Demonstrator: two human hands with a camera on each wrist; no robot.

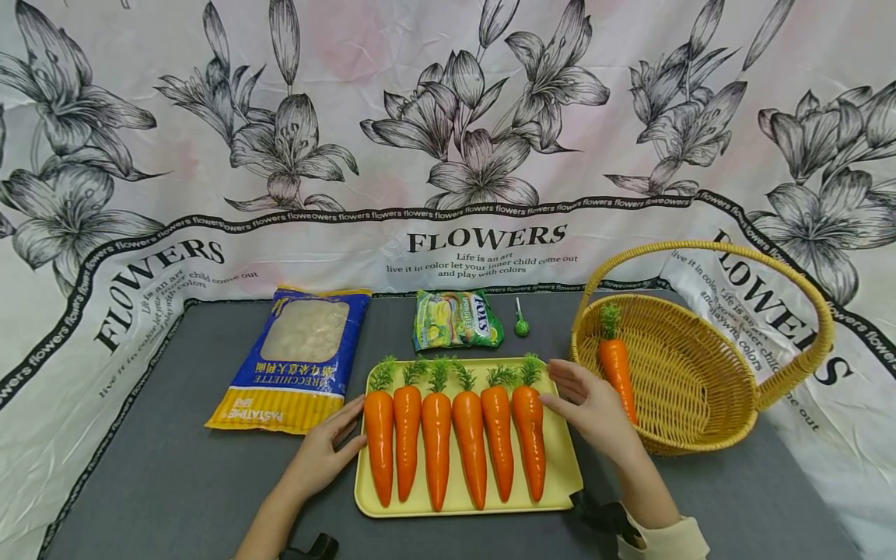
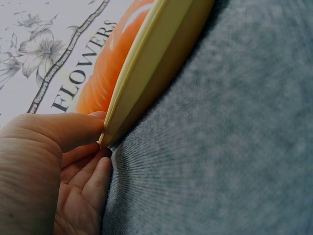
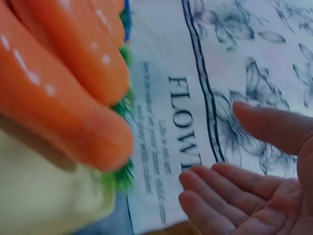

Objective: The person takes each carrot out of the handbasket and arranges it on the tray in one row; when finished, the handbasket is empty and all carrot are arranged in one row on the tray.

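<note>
A pale yellow tray (image 1: 560, 474) lies on the table with several orange carrots (image 1: 437, 447) in a row, green tops toward the back. My left hand (image 1: 323, 455) is at the tray's left edge. In the left wrist view its thumb (image 2: 83, 129) lies over the rim and the fingers sit under it, pinching the tray. My right hand (image 1: 595, 404) is by the tray's right side, near the last carrot (image 1: 530, 443). The right wrist view shows that hand's fingers (image 3: 230, 193) extended, thumb apart, palm holding nothing.
A yellow wicker basket (image 1: 689, 373) with one carrot (image 1: 616, 369) in it stands at the right. Behind the tray lie a green candy bag (image 1: 455, 320) and a green lollipop (image 1: 521, 325). A blue-and-yellow pasta bag (image 1: 294, 358) lies at the left. A flower-printed cloth (image 1: 490, 117) hangs behind.
</note>
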